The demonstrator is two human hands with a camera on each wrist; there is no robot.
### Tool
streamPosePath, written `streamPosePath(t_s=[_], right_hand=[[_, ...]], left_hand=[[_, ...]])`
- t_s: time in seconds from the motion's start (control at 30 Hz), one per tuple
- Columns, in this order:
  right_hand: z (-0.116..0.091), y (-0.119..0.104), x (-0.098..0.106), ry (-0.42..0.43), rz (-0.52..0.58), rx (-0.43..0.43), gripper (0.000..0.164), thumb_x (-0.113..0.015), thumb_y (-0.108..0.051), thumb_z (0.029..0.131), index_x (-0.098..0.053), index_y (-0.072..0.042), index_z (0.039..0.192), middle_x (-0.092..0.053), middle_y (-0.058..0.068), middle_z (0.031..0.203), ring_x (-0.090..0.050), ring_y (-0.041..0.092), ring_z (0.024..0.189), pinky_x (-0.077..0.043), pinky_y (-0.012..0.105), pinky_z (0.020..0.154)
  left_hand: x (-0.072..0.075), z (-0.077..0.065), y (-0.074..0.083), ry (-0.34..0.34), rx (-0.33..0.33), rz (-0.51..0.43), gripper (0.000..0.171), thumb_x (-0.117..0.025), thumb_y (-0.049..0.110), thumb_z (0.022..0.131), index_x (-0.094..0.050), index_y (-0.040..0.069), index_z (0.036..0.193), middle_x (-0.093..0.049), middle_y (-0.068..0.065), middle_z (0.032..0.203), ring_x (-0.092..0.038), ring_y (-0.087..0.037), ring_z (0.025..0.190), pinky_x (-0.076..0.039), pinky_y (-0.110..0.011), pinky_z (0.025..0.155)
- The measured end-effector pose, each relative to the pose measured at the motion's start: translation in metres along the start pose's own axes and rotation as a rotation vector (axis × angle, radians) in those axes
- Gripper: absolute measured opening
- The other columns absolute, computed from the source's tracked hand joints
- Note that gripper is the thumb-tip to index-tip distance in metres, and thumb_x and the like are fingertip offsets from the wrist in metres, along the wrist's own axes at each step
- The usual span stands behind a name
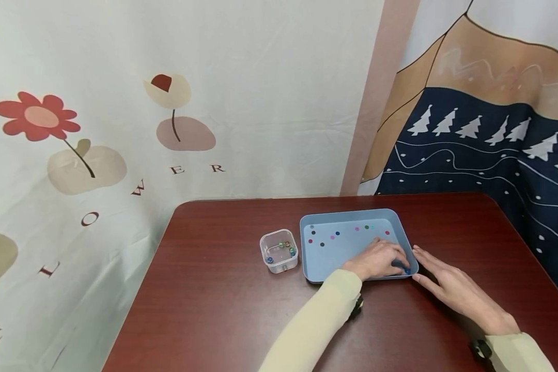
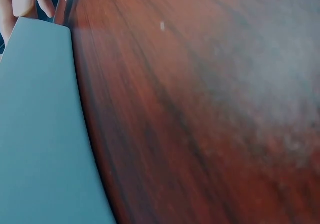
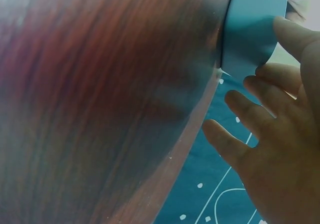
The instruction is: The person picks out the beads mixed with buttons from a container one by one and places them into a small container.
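My left hand (image 1: 380,258) reaches over the light blue tray (image 1: 339,263), its fingers bent down into the near right corner. A small blue bead (image 1: 407,270) shows beside its fingertips; whether they pinch it is hidden. Along the tray's right end, my right hand (image 1: 462,292) lies with fingers extended, fingertips at the outer wall. The right wrist view shows this hand (image 3: 280,129) with spread fingers, the thumb against the tray's side (image 3: 252,28). Several small round coloured pieces, such as a red one (image 1: 387,232) and a green one (image 1: 367,227), lie scattered across the tray floor.
Left of the tray stands a clear square plastic box (image 1: 279,266) with several shiny green, brown and blue beads inside. Both sit on a dark red-brown wooden table (image 1: 214,294). Printed cloths (image 1: 269,103) hang behind the table's back edge.
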State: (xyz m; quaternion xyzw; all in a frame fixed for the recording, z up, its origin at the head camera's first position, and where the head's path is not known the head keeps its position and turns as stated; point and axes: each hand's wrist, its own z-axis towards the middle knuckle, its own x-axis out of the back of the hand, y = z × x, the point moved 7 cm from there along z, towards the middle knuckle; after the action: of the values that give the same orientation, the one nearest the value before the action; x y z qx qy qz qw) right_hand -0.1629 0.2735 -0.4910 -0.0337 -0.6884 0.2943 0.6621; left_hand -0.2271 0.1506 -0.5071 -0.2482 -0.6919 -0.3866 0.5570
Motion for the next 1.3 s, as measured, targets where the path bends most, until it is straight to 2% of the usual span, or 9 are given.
streamPosePath(t_s=[0.47,0.77,0.87,1.1,1.3], right_hand=[[0.001,-0.003,-0.001,0.036,-0.021,0.017,0.065,-0.067,-0.032,0.102,-0.047,0.002,0.153,-0.045,0.025,0.156,-0.055,0.046,0.130,-0.050,0.063,0.095],[0.000,-0.002,0.000,0.046,-0.013,0.011,0.066,-0.067,-0.035,0.102,-0.046,0.000,0.154,-0.045,0.023,0.157,-0.055,0.046,0.131,-0.049,0.064,0.096],[0.000,-0.002,0.000,0.039,-0.011,0.000,0.067,-0.067,-0.036,0.102,-0.045,-0.001,0.155,-0.044,0.023,0.158,-0.054,0.046,0.132,-0.048,0.064,0.097],[-0.001,0.001,-0.002,0.017,0.003,-0.020,0.069,-0.066,-0.038,0.102,-0.043,-0.001,0.156,-0.042,0.024,0.158,-0.052,0.047,0.132,-0.047,0.066,0.099],[-0.001,0.003,-0.004,-0.008,0.012,-0.046,0.071,-0.065,-0.040,0.103,-0.042,-0.001,0.157,-0.040,0.024,0.159,-0.050,0.048,0.134,-0.045,0.068,0.100]], left_hand=[[0.000,0.001,0.000,-0.007,0.033,0.018,0.022,-0.070,0.040,0.100,-0.078,0.037,0.120,-0.061,0.019,0.129,-0.048,0.000,0.127,-0.029,-0.036,0.120],[0.003,-0.001,-0.002,-0.001,0.017,-0.027,0.019,-0.069,0.038,0.101,-0.078,0.036,0.118,-0.064,0.019,0.127,-0.050,0.002,0.127,-0.027,-0.041,0.122],[0.005,-0.003,-0.003,0.004,0.008,-0.049,0.019,-0.068,0.038,0.101,-0.078,0.034,0.117,-0.066,0.020,0.125,-0.052,0.005,0.124,-0.028,-0.038,0.122],[0.008,-0.007,-0.002,0.060,-0.037,-0.068,0.021,-0.067,0.035,0.102,-0.076,0.028,0.120,-0.069,0.018,0.120,-0.058,0.007,0.109,-0.035,-0.011,0.105],[0.017,-0.014,-0.005,0.101,-0.004,-0.181,0.024,-0.067,0.032,0.103,-0.075,0.025,0.124,-0.068,0.015,0.125,-0.058,0.005,0.113,-0.035,-0.007,0.103]])
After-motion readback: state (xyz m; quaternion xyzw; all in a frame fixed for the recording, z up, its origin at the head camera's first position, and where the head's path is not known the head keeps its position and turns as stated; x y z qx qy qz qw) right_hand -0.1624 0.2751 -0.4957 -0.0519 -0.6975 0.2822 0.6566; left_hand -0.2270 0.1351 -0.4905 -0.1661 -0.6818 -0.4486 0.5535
